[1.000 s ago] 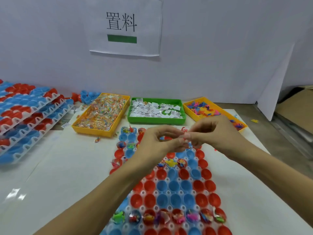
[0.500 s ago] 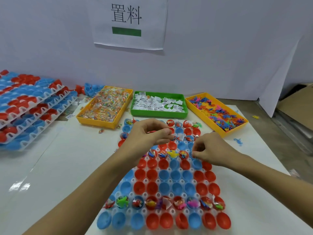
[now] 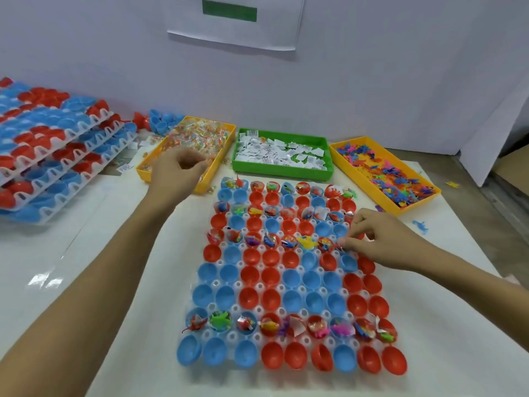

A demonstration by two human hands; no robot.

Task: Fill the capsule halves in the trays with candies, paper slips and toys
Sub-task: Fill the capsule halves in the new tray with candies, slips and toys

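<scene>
White paper covers the table (image 3: pixel 71 253), and a pale wall with a taped-up sheet (image 3: pixel 237 21) bearing a green bar fills the top of the frame.

At lower centre lies the clear tray (image 3: pixel 259 287) of red and blue capsule halves (image 3: pixel 289 282). Several rows hold toys, slips and wrapped sweets: the far row, the third and fifth rows from the far edge, and a row near the close edge. The rows between sit open and unfilled.

At the right end of the fifth row, the right hand (image 3: pixel 378 239) hovers low, its fingers bent and thumb and forefinger pinched together over a capsule half; whatever small item they pinch is too small to identify.

The left hand (image 3: pixel 177 170) reaches toward the upper left of the tray, over the near end of the yellow candy bin (image 3: pixel 217 164), fingers curled downward. Whether it has hold of a candy cannot be told.

Beyond the tray, three bins stand side by side along the wall: the candy bin full of wrapped candies (image 3: pixel 194 136), a green bin (image 3: pixel 282 171) of white paper slips (image 3: pixel 280 151), and another yellow bin (image 3: pixel 412 203) of small coloured toys (image 3: pixel 386 170) at the right. A blue toy (image 3: pixel 420 225) lies loose on the paper beside it.

At the left edge, stacked trays (image 3: pixel 57 156) of red and blue halves are piled up, with loose blue halves (image 3: pixel 160 121) behind them.
</scene>
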